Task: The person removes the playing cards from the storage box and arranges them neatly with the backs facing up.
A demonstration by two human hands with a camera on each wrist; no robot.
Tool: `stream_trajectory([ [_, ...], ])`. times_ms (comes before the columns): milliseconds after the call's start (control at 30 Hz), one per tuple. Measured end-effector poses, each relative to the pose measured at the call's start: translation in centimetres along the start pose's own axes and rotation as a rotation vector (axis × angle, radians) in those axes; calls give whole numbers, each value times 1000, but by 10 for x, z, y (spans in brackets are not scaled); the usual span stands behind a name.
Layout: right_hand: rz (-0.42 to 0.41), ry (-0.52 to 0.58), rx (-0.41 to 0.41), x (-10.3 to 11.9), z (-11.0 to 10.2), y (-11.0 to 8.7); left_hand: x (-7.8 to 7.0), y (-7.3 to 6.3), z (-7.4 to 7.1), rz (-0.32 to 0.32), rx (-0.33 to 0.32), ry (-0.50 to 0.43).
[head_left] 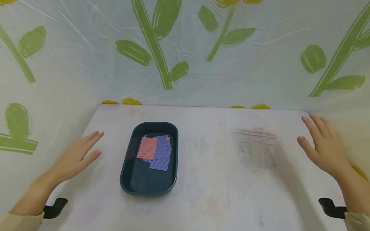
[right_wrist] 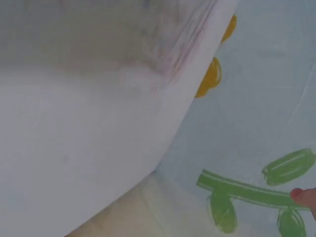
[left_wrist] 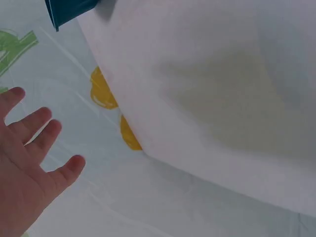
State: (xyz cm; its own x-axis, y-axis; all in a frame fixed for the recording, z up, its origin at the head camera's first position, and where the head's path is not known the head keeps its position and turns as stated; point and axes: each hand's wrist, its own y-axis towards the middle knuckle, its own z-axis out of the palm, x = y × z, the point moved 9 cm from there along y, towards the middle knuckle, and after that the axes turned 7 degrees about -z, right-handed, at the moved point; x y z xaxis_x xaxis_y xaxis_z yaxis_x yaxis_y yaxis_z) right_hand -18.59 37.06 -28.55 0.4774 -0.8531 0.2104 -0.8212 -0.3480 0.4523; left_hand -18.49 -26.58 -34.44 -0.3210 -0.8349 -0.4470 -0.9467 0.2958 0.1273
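In the head view a dark teal rectangular tray (head_left: 147,183) with rounded corners stands on the white table, left of the middle. Several playing cards lie overlapping in it, backs up: a red-patterned card (head_left: 146,148) on top of blue-patterned cards (head_left: 162,154). My left hand (head_left: 76,157) hovers over the table's left side, fingers extended, holding nothing, with the tray to its right. On the far right my right hand (head_left: 325,147) is raised with its fingers spread and holds nothing. Only a fingertip (right_wrist: 297,194) of it shows in the right wrist view.
The white table (head_left: 208,179) has a dark smudged patch (head_left: 257,147) right of the middle. A pale plastic sheet (head_left: 202,86) printed with green leaves hangs around the back and sides. Black straps (head_left: 55,208) sit at both wrists.
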Motion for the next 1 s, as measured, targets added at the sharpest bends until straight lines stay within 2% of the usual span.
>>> stream_trajectory([
  [67, -15, 119, -94, 4, -4, 6, 0, 2, 9, -61, 70, -102],
  [133, 42, 301, -146, 4, -3, 11, 0, 3, 16, -127, 122, -197],
  [267, 225, 948, -235, 1, 18, 19, -5, 5, 32, -222, 190, -450],
  [300, 275, 1097, -239, 2, 26, 22, -7, 6, 36, -237, 204, -521],
  [367, 397, 1325, -211, 5, 45, 26, -11, 8, 44, -275, 224, -658],
  [433, 521, 1383, -116, 11, 63, 29, -14, 10, 52, -310, 241, -758],
  [500, 626, 1393, -9, 20, 80, 33, -15, 11, 59, -357, 259, -803],
  [600, 723, 1393, 125, 40, 105, 43, -11, 12, 71, -439, 290, -864],
  [733, 768, 1393, 246, 73, 131, 63, -7, 13, 83, -512, 312, -949],
  [833, 768, 1382, 299, 97, 148, 79, -6, 14, 89, -528, 315, -992],
  [1000, 770, 1377, 350, 132, 174, 102, -6, 17, 90, -535, 321, -1009],
])
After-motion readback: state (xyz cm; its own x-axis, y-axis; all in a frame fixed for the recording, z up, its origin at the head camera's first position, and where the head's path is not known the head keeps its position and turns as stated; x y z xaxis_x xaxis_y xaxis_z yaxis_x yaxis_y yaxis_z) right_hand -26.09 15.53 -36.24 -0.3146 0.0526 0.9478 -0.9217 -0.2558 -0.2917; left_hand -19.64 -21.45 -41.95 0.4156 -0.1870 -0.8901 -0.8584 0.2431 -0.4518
